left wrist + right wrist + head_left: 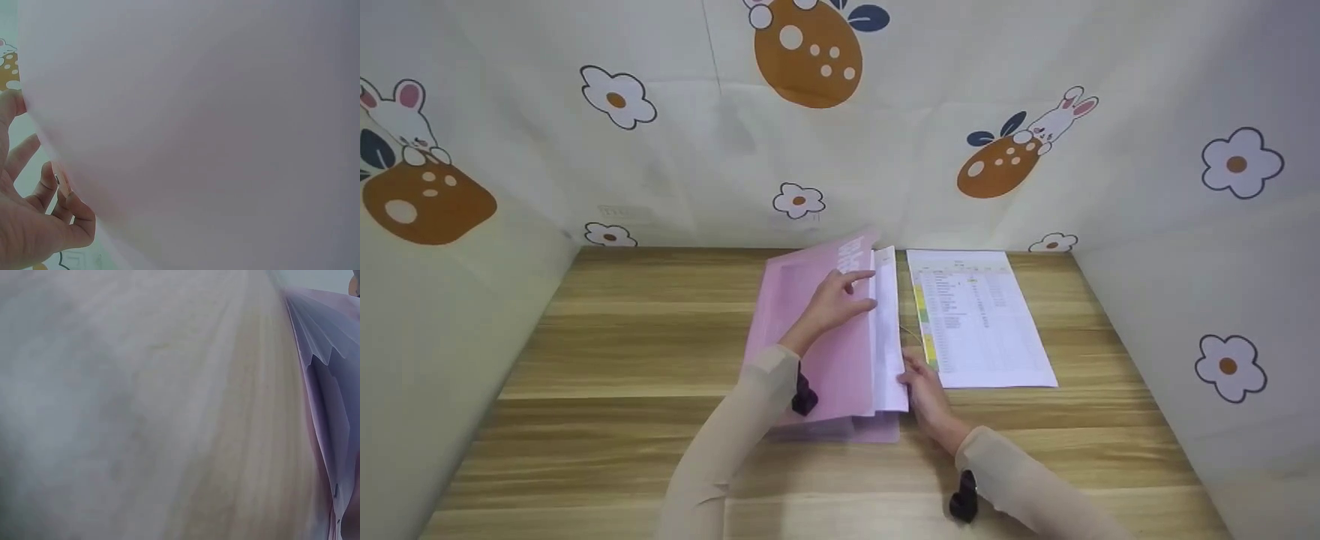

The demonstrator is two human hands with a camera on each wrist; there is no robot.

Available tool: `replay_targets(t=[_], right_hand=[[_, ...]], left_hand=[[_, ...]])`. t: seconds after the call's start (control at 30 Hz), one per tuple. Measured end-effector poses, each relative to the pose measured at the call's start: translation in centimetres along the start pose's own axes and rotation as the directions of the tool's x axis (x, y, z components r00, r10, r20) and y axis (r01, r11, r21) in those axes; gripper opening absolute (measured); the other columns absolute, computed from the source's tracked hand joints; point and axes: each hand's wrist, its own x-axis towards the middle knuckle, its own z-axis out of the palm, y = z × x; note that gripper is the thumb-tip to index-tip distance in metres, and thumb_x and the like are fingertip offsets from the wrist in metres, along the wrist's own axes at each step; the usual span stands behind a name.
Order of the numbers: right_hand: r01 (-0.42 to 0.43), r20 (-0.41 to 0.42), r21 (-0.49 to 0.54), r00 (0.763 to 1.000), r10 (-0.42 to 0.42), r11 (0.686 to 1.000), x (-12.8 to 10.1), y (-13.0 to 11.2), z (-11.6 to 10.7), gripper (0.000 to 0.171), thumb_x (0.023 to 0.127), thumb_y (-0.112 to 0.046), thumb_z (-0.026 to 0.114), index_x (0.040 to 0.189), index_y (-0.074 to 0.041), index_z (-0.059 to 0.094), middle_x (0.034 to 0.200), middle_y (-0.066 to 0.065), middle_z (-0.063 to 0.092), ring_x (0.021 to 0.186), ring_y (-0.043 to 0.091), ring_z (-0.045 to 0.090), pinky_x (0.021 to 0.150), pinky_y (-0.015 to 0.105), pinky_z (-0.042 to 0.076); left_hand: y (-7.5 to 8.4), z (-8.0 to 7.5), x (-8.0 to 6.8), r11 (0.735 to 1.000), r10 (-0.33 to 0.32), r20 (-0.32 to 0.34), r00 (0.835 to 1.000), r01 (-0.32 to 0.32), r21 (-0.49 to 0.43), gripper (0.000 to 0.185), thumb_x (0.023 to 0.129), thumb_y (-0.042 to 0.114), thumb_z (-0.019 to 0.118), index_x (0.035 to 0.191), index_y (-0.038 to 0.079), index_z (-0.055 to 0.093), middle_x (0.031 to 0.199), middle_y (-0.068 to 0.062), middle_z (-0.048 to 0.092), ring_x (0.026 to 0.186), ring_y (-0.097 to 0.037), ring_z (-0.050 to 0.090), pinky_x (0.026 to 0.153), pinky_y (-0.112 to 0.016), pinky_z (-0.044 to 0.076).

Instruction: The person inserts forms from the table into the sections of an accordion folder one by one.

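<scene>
**Head view: two hands at a pink folder on the tabletop**

Head view shows the left hand (834, 304) lying on the raised pink cover of the folder (810, 352), its fingers (859, 279) curled over the cover's right edge and gripping it, so the cover stands tilted up. In the left wrist view the same fingers (34, 185) show at the lower left of the frame, bent round the pale pink sheet that fills nearly all of that picture. The right hand (924, 388) sits at the lower right corner of the folder, touching the white pages (886, 330) that show along the folder's right side; whether its fingers pinch the pages or only rest against them I cannot tell. The right wrist view is blurred, with wood grain across most of it and the fanned page edges (326, 382) at the right of the frame.

The folder lies in the middle of the frame on the wooden tabletop (607, 352). Just beside it, to the right, lies a printed sheet (979, 319) with rows of text and coloured marks down its left edge. Behind and to both sides hangs a cloth backdrop (660, 150) printed with flowers and rabbits.
</scene>
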Motion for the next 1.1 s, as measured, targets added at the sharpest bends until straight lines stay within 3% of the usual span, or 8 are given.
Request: replay_targets(t=[0.33, 0.77, 1.1], right_hand=[[-0.047, 0.176, 0.043, 0.984, 0.039, 0.998, 0.1, -0.1, 0.2, 0.054, 0.075, 0.010, 0.034, 0.129, 0.011, 0.029, 0.126, 0.027, 0.038, 0.097, 0.024, 0.051, 0.080, 0.038, 0.042], [-0.097, 0.210, -0.018, 0.973, 0.099, 0.995, 0.4, 0.3, 0.2, 0.060, 0.076, 0.009, 0.039, 0.134, 0.007, 0.025, 0.131, 0.026, 0.033, 0.104, 0.030, 0.048, 0.080, 0.039, 0.043], [-0.021, 0.266, -0.068, 0.963, 0.039, 0.997, 1.3, 0.5, 0.6, 0.062, 0.073, 0.011, 0.037, 0.133, 0.011, 0.021, 0.131, 0.029, 0.031, 0.106, 0.031, 0.046, 0.080, 0.039, 0.042]], left_hand=[[0.0, 0.1, 0.0, 1.000, -0.014, 0.007, 1.000, 0.014, -0.027, 0.049, 0.072, 0.021, 0.070, 0.118, 0.011, 0.058, 0.086, -0.008, 0.048, 0.080, -0.020, 0.044, 0.064, -0.029, 0.036], [0.1, 0.0, 0.0, 0.999, -0.037, 0.027, 0.999, 0.038, -0.025, 0.050, 0.073, 0.023, 0.070, 0.120, 0.013, 0.056, 0.087, -0.008, 0.047, 0.081, -0.019, 0.044, 0.065, -0.029, 0.036], [0.0, 0.1, 0.0, 1.000, -0.021, 0.020, 1.000, 0.022, -0.013, 0.049, 0.072, 0.022, 0.070, 0.119, 0.013, 0.057, 0.087, -0.008, 0.047, 0.080, -0.019, 0.044, 0.064, -0.028, 0.036]])
